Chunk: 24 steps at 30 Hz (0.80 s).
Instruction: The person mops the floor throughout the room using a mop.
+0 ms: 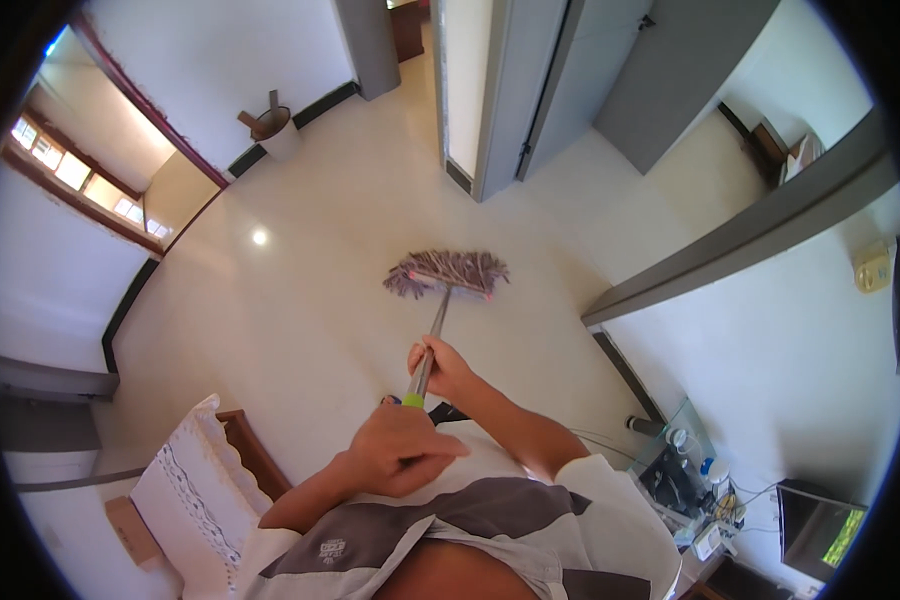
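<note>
A string mop [457, 271] with greyish-brown strands lies on the pale glossy floor in front of me. Its metal pole runs back towards my body. My right hand [439, 365] grips the pole at its lower part. Nearer my chest, my left hand [403, 450] is closed around the top of the handle, by a green collar [413, 400]. The end of the handle is hidden under that hand.
A white bin [279, 141] stands against the far wall. Grey doors [562, 97] are ahead to the right. A cloth-covered piece of furniture [195, 487] is at lower left. At lower right, a glass shelf holds cables and devices near a screen [817, 529].
</note>
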### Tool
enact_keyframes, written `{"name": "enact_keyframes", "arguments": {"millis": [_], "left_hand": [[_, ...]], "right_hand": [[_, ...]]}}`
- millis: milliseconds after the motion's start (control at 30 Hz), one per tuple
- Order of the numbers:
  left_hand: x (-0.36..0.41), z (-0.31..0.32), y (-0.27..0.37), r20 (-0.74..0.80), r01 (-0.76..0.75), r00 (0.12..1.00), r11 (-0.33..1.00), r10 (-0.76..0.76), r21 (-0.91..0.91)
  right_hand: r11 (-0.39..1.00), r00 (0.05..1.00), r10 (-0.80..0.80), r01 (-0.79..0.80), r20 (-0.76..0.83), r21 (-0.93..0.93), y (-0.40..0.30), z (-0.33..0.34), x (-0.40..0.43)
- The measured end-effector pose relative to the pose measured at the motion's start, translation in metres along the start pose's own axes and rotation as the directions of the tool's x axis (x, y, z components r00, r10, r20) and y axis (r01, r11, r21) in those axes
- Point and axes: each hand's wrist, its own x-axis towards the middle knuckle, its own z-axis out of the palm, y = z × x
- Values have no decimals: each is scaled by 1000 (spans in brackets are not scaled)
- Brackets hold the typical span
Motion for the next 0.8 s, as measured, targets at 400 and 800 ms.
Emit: {"name": "enact_keyframes", "arguments": {"millis": [400,800], "left_hand": [[-26,-32,-33,-38,312,945,929,-326,-201],[-81,9,-146,-277,232,955,844,-104,484]], "right_hand": [[974,976,214,-217,46,61,11,-15,44],[855,981,158,-192,-110,-481,-7,-5,149]]}}
